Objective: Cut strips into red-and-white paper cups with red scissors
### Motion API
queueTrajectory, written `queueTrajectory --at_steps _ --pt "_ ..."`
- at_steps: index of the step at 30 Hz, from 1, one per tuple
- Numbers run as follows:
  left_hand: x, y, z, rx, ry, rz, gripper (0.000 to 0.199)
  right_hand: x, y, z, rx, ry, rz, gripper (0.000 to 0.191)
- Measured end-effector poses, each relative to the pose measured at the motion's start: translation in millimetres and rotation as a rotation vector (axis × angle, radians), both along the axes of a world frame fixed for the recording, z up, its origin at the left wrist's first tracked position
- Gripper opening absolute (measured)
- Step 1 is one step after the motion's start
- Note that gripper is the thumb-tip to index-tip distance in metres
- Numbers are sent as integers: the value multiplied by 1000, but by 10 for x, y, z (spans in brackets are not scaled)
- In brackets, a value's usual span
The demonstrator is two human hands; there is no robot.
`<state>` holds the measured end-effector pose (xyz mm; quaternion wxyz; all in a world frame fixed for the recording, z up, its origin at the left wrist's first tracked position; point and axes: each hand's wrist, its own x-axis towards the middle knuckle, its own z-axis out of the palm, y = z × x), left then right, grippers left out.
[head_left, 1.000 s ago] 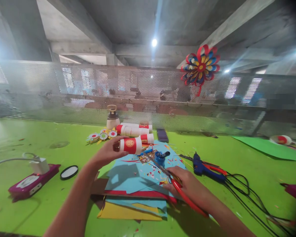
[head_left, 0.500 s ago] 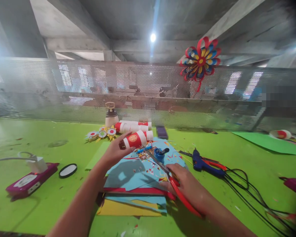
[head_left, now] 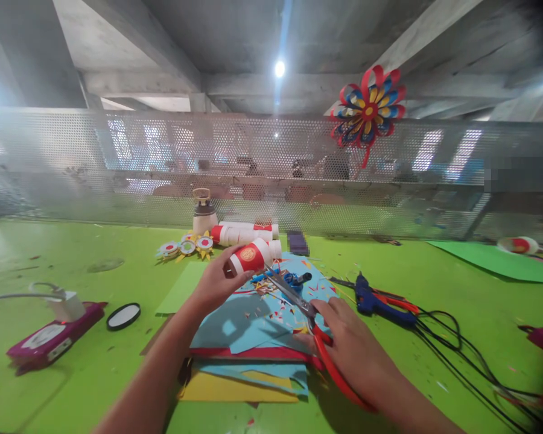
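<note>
A red and white paper cup (head_left: 250, 258) lies tilted in my left hand (head_left: 219, 280), its fingers and thumb wrapped around the base end. In my right hand (head_left: 344, 337) is a pair of scissors (head_left: 328, 364) with red handles. The blades (head_left: 289, 289) point up and left, with their tips close to the cup's rim; whether they touch it I cannot tell. Below both hands is light blue paper (head_left: 221, 325), strewn with small paper scraps (head_left: 276, 307). A dark-capped blue item (head_left: 296, 280) sits behind the blades.
More paper cups (head_left: 244, 234) lie behind, beside yellow paper flowers (head_left: 187, 244) and a spray bottle (head_left: 203, 214). To the right is a blue glue gun (head_left: 366, 295) with black cables (head_left: 452, 337). On the left are a purple power strip (head_left: 49, 343) and a round black-rimmed disc (head_left: 123, 316).
The cup has turned slightly in my left hand, its rim a little lower and nearer the blades. The scissors have shifted slightly to the right.
</note>
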<state>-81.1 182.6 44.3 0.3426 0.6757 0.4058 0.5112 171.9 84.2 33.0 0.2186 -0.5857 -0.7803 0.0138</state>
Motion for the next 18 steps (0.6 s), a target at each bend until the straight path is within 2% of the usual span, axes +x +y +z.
queueTrajectory --at_steps 5,11,18 --pt "11 -42 43 -59 62 -97 64 36 24 -20 87 -62 44 43" --pt "55 -125 96 -222 -26 -215 70 89 65 -57 262 -179 91 50" --pt "146 -172 102 -218 -35 -274 62 131 78 -32 309 -230 139 52"
